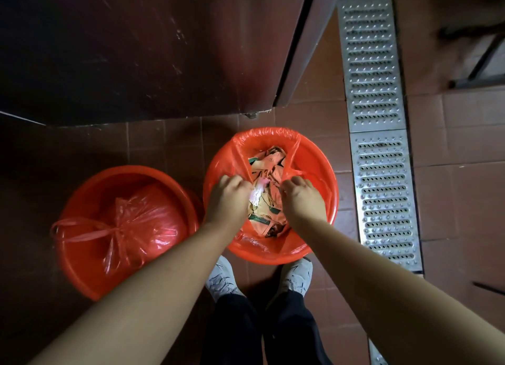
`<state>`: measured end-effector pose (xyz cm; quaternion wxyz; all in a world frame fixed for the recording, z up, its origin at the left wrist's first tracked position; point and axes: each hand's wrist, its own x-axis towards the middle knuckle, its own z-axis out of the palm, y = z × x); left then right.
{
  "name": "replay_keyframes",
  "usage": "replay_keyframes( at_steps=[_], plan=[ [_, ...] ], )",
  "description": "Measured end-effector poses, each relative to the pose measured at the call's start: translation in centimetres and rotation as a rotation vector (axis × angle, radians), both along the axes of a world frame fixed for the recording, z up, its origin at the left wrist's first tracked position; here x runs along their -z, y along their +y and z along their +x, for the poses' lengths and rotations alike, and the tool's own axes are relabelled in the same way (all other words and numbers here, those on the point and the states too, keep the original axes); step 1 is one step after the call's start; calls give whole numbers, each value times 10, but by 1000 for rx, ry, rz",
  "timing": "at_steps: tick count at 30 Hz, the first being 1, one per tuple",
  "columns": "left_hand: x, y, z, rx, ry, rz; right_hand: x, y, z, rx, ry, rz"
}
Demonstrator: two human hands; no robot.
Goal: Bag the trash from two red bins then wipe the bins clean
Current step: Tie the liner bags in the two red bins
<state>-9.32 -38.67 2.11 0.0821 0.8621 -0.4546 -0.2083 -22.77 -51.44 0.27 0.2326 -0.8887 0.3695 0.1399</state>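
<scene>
**Both hands at the liner of the right bin; left bin's bag tied**

Right red bin (322, 157) stands on the floor just ahead of the person's feet. It carries a red plastic liner (262, 135) folded over the rim. Inside the liner: crumpled paper trash (269, 173), orange, tan and green, with a pale wad near the middle.

Left hand (228, 198): fingers curled, grip clenched on the liner's left edge, pulling it in toward the centre. Right hand (300, 195): fingers curled, grip clenched on the liner's right edge, where a twisted handle strip (297, 172) runs out from under the hand. The liner stretches taut from the far rim to both hands, forming a narrow opening over the trash.

Left red bin (82, 269) sits just beside the right one, nearer the left edge; their rims are close, and I cannot tell whether they touch. In it lies a tied red bag (144, 222), knotted, its handle loops (71, 229) draped over the left rim.

Surroundings: brown tiled floor (341, 118); grey shoes (224, 280) near, below the right bin; a dark cabinet panel (136, 50) far left; a perforated metal drain grate (379, 146) running along the right.
</scene>
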Motion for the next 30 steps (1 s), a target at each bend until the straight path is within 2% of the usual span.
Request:
replay_keyframes(
  at_steps=[3,5,9,13,17,22,26,30],
  plan=[
    [-7,12,9,-202,-60,-107,-11,-16,-21,181,6,-72],
    [-8,17,17,-328,-72,-68,-16,-30,-34,362,78,-89],
    [4,19,34,-517,120,126,-14,-45,-52,636,330,73],
    [14,18,38,-570,215,143,-6,-47,-56,727,383,186],
    [12,14,33,-579,200,37,-2,-49,-46,854,199,290],
    [-4,11,25,-595,180,-79,-16,-45,-31,1207,-46,625],
    [-25,1,24,-622,236,-133,-50,-55,-24,1211,-244,783],
    [-55,-11,26,-694,407,-164,-76,-60,-23,1147,-386,974]
  ],
)
